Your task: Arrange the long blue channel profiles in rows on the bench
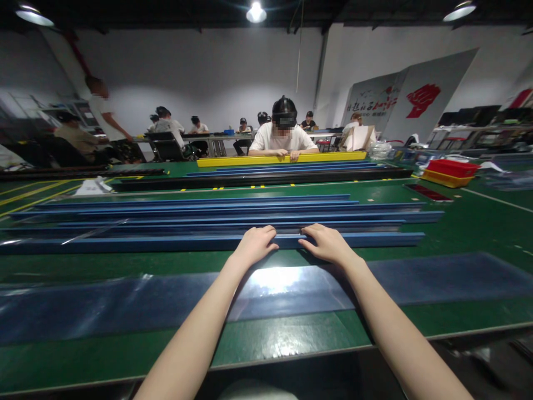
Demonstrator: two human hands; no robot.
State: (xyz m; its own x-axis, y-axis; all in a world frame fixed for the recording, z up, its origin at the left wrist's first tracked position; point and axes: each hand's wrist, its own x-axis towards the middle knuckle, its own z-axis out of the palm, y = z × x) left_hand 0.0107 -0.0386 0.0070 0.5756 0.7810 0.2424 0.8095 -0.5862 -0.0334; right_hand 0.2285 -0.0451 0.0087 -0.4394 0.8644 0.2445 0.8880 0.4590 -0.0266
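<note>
L hand (256, 244) & R hand (328, 244) set apart, each pinching near blue strip (287, 241) btwn bent fingers & thumb; strip runs approx. along near edge of surface (291, 339). Clear film (287, 297) btwn strip & that edge; other blue strips (250, 217) just beyond. Co-worker (283, 136) at far edge, w/ yellow strip (237, 161).

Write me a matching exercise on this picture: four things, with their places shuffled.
Things
1. Front blue strip
2. Clear sheet
3. Long yellow strip
4. Red bin

Places
A. Stacked on a yellow bin
B. At a co-worker's hands
C. Under the left hand and right hand
D. Flat on the green table, nearest its front edge

Pairs: 1-C, 2-D, 3-B, 4-A
</note>
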